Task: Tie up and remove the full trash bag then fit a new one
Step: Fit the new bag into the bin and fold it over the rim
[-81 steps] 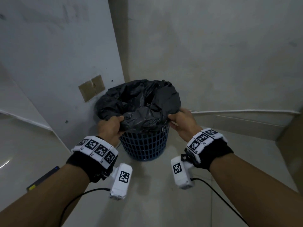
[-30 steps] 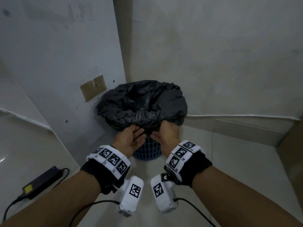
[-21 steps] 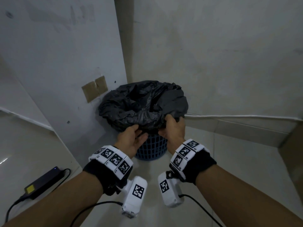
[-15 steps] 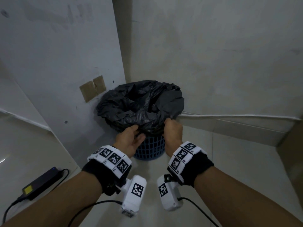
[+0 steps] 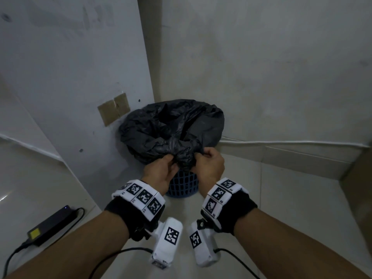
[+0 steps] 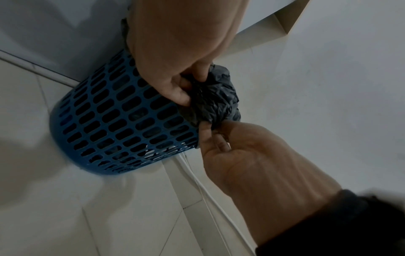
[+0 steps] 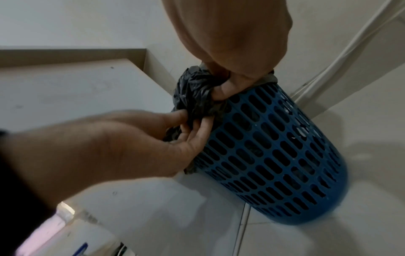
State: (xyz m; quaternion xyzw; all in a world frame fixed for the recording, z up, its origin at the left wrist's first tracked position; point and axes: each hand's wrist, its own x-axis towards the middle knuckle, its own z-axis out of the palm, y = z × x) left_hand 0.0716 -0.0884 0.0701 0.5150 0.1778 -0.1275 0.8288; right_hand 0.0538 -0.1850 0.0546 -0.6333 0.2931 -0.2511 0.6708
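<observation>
A black trash bag (image 5: 171, 125) lines a blue perforated basket (image 5: 182, 185) standing in the wall corner. Its near edge is gathered into a crumpled bunch (image 6: 214, 100) hanging over the basket's front. My left hand (image 5: 172, 161) pinches the left side of that bunch between thumb and fingers. My right hand (image 5: 200, 156) grips its right side with curled fingers. In the right wrist view the bunch (image 7: 195, 97) lies against the basket (image 7: 274, 155), with the right fingers (image 7: 221, 91) hooked into it from above and the left hand (image 7: 192, 121) pinching it from below.
A black power adapter (image 5: 52, 224) with its cable lies on the floor at the left. Two brown tape patches (image 5: 113, 110) are stuck to the left wall. A white cable (image 5: 281, 141) runs along the skirting at the right. Pale floor tiles surround the basket.
Both hands came in from the sides of the rim to its front. They have pulled the bag's near edge together into a bunch held between them.
</observation>
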